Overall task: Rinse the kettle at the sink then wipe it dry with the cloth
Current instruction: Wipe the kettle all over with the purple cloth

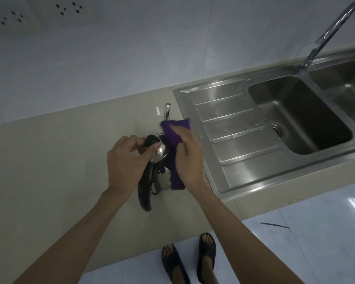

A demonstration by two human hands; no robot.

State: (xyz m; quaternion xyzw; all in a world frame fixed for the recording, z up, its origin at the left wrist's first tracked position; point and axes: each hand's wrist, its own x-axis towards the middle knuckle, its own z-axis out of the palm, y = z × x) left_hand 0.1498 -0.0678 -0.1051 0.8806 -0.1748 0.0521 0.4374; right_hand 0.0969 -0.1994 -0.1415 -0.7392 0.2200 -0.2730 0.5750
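Kettle [161, 158], a steel one with a black handle [145, 191], stands on the beige tabletop [49, 160] just left of the sink [254, 128], its spout [167, 110] pointing away toward the wall. It is out of the basin and no water runs from the tap [326, 35], while drops lie on the draining board, so the rinse looks finished and the wiping appears to be under way. How much of the body is already dry cannot be told; the left side and the handle are not covered by the cloth at this moment, so they probably remain to be wiped.

The purple cloth [172, 138] is draped over the right flank of the kettle, from near the spout down to the base. The right hand [186, 154] lies flat on it, fingers laid together and pressing the cloth against the metal; its grip is a pressing palm with the thumb tucked over the fold, more than a pinch. The left hand [127, 160] steadies the kettle from above, thumb and fingers closed around the black lid knob [151, 140].
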